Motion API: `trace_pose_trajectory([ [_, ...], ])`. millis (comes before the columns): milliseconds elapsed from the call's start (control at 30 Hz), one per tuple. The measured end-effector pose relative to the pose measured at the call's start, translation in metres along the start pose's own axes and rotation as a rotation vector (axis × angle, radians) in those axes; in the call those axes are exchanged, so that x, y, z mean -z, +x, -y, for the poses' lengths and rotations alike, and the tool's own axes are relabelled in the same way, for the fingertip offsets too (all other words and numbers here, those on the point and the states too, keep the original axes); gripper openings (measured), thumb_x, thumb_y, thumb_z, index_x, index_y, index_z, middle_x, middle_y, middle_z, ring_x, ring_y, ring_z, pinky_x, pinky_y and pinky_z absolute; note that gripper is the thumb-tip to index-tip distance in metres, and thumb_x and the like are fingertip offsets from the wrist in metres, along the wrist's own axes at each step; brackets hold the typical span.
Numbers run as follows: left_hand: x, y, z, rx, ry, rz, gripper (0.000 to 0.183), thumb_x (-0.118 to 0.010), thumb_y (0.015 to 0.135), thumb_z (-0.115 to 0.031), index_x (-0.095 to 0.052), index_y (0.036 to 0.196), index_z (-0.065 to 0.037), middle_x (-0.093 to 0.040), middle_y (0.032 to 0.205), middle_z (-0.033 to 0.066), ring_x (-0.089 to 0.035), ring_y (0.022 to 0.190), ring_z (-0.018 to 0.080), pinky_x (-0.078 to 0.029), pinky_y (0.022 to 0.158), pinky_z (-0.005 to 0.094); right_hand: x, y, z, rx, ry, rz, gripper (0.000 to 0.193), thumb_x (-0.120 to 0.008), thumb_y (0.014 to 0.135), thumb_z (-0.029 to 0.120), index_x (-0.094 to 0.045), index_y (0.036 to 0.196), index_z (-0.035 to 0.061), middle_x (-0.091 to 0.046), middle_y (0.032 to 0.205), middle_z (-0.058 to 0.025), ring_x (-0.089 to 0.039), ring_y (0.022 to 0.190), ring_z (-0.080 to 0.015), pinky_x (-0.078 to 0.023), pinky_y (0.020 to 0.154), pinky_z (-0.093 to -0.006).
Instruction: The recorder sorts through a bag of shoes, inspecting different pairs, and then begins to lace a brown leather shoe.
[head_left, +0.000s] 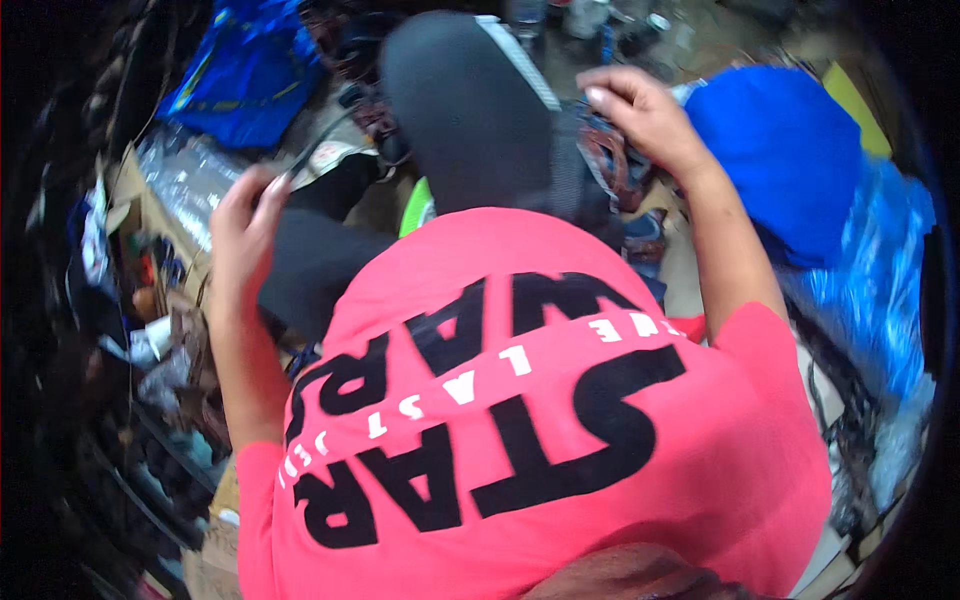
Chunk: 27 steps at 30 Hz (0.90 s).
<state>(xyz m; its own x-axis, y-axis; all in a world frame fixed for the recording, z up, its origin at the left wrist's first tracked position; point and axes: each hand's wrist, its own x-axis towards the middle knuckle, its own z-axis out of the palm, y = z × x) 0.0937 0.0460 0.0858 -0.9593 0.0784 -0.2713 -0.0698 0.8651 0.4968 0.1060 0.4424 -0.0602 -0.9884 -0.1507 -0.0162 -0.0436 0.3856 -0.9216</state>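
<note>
My left hand (248, 215) is raised on the left, beside my bent leg. Its thumb and forefinger are pinched on a thin dark strip (318, 142) that runs up and to the right; whether it is cable or cord I cannot tell. On the far side of my knee, my right hand (640, 112) has its fingers curled and thumb pressed in. What they hold, if anything, is too small and blurred to name. A reddish-brown tangle of strands (618, 165) lies just below that hand.
Around me lie a blue bag (245, 75), clear plastic wrap (180, 180), a large blue cloth-like piece (775, 150), blue plastic sheeting (870, 290) and cardboard (215, 540). Mixed scraps crowd the left. Bottles or jars (585, 18) stand at the far edge. My dark-trousered knee (465, 110) rises between my hands.
</note>
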Motion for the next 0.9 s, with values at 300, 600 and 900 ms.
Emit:
trace_pose_trajectory([
  [300,0.006,0.085,-0.041,-0.253,-0.45,-0.062,0.017,-0.06,0.084,-0.016,-0.059,0.079,0.0,-0.061,0.069,0.0051,-0.057,0.064,0.0135,-0.045,0.058,0.0296,-0.098,0.123,0.124,0.102,0.474,0.518,0.029,-0.052,0.092,0.02,-0.057,0.116,0.0055,-0.058,0.102,-0.0012,-0.051,0.097,-0.0091,-0.039,0.088,-0.0251],
  [600,-0.028,0.156,-0.01,-0.303,-0.871,0.053,0.015,-0.059,0.087,-0.016,-0.058,0.083,-0.002,-0.055,0.072,-0.0019,-0.049,0.067,0.0051,-0.042,0.06,0.0227,-0.107,0.17,0.101,-0.004,0.434,0.524,0.028,-0.052,0.092,0.028,-0.061,0.106,0.0053,-0.059,0.089,0.0034,-0.048,0.074,-0.0023,-0.039,0.067,-0.0189],
  [900,-0.241,0.184,0.162,0.278,0.044,0.464,0.066,-0.066,0.065,-0.054,-0.064,0.101,0.001,-0.062,0.105,0.0226,-0.06,0.098,0.0329,-0.047,0.086,0.0388,-0.076,0.199,0.06,-0.271,0.93,0.084,0.035,-0.041,0.096,0.026,-0.053,0.111,-0.0027,-0.036,0.074,0.0028,-0.029,0.06,-0.0058,-0.028,0.059,-0.0222],
])
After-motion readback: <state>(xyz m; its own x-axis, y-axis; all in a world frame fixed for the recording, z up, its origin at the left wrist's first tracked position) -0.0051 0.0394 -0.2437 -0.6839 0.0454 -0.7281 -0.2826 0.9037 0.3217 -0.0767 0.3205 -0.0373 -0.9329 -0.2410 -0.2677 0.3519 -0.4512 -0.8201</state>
